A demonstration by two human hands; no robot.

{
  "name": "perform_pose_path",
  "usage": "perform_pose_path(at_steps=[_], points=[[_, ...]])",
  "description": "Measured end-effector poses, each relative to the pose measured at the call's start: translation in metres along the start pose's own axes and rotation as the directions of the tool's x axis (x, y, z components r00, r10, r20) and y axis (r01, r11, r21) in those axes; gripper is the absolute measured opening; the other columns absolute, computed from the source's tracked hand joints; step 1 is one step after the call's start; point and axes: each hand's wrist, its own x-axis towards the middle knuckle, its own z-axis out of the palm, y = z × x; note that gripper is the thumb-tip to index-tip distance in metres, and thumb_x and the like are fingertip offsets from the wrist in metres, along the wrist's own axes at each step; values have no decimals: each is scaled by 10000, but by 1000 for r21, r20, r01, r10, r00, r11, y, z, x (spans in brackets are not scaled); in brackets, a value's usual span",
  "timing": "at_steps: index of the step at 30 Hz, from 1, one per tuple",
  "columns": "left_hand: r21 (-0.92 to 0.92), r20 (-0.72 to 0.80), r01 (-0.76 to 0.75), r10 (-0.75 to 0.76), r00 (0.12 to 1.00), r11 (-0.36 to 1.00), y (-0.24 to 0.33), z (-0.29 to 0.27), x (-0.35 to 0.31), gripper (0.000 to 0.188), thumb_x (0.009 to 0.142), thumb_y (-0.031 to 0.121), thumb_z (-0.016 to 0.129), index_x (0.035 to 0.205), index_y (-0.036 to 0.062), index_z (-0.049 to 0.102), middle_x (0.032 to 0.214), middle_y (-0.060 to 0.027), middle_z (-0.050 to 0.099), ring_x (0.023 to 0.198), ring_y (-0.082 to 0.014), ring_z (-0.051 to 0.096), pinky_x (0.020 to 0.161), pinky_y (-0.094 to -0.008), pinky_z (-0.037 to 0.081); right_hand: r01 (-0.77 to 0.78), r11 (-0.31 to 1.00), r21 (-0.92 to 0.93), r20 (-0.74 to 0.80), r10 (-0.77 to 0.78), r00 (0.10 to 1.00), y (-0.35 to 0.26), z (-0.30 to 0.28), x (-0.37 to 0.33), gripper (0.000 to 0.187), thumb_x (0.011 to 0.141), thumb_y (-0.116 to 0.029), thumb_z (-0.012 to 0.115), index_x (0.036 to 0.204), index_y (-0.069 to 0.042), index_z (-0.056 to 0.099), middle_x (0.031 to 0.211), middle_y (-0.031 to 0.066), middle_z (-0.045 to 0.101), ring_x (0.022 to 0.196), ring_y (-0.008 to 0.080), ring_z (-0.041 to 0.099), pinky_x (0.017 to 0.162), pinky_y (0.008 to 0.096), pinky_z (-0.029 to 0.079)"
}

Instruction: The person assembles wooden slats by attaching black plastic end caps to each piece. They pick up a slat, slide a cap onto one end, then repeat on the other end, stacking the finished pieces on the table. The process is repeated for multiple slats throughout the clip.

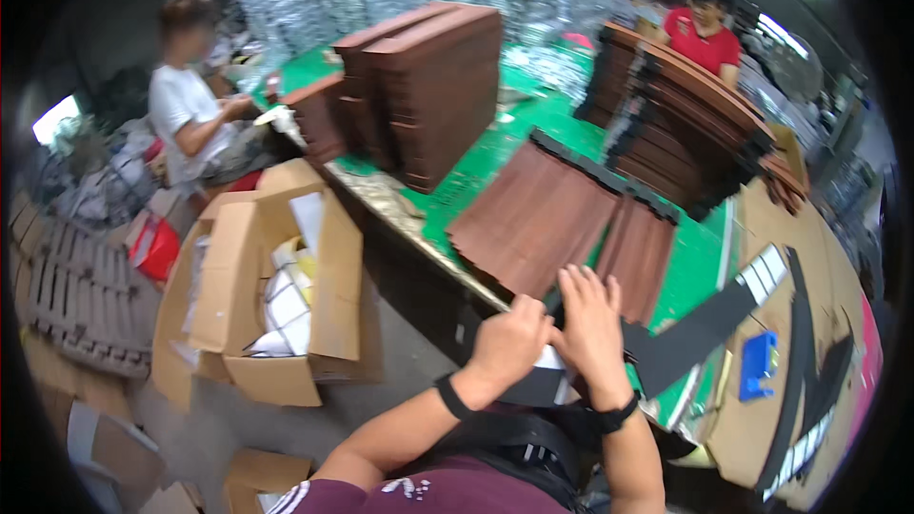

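My left hand (512, 341) is closed at the near edge of the green table, its fingers curled in. What it grips is hidden; a strip with a white patch (549, 359) shows just below it. Beside it, touching or almost touching, my right hand (592, 324) has its fingers stretched out over the near end of a brown ribbed panel (538, 214). A narrower brown panel (640, 252) lies alongside. Both panels have black far edges. To the right of my right hand, a wide black strip (681, 350) with white patches at its end slants across the table.
Brown panel stacks stand on the green table (466, 176): one tall stack (438, 86), another (681, 124) near a person in red (703, 43). Cardboard at right bears black strips (795, 390) and a blue tool (759, 365). At left are an open carton (228, 276) and a seated person (190, 105).
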Motion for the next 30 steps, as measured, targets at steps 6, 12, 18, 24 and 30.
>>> perform_pose_path(at_steps=[6, 12, 18, 24, 30], points=[[-11, 30, -23, 23, 999, 1000, -2, -1, 0, 242, 969, 252, 746, 971, 41, 627, 906, -127, 629, 746, -324, 705, 611, -413, 573, -30, 999, -12, -44, 30, 999, 1, 3, -4, 819, 753, -207, 861, 1474, 25, 550, 1489, 204, 581, 1458, 391, 488, 1270, 623, 258], [-283, 81, 121, -102, 992, 951, -11, -11, -10, 275, 959, 250, 802, 992, 28, 643, 910, -114, 667, 761, -270, 736, 653, -382, 588, -91, 995, -33, -66, 89, 994, 9, -16, -6, 829, 773, -92, 846, 1523, -19, 502, 1463, 205, 566, 1468, 410, 469, 1277, 645, 235], [-491, 150, 259, -212, 966, 832, -12, -32, -4, 239, 981, 219, 773, 993, 15, 648, 898, -122, 704, 809, -270, 757, 693, -393, 587, -120, 989, 92, -133, 131, 982, 1, -34, -24, 640, 846, -78, 816, 1443, -36, 587, 1449, 195, 589, 1421, 406, 516, 1246, 584, 319], [-589, 117, 308, -298, 947, 747, -21, -50, 12, 178, 989, 124, 776, 1016, -29, 689, 862, -99, 721, 749, -153, 712, 672, -300, 564, -22, 833, 552, 93, -35, 995, -50, -60, -33, 444, 813, -248, 893, 1168, -26, 747, 1282, 165, 698, 1204, 385, 660, 1036, 484, 518], [-596, 81, 283, -295, 952, 751, -26, -59, 9, 163, 998, 110, 764, 1030, -20, 672, 806, -78, 712, 670, -118, 679, 615, -275, 530, -92, 827, 554, 231, -47, 972, -51, -50, -27, 541, 823, -319, 894, 1210, 3, 693, 1159, 188, 729, 1110, 391, 682, 981, 469, 527]])
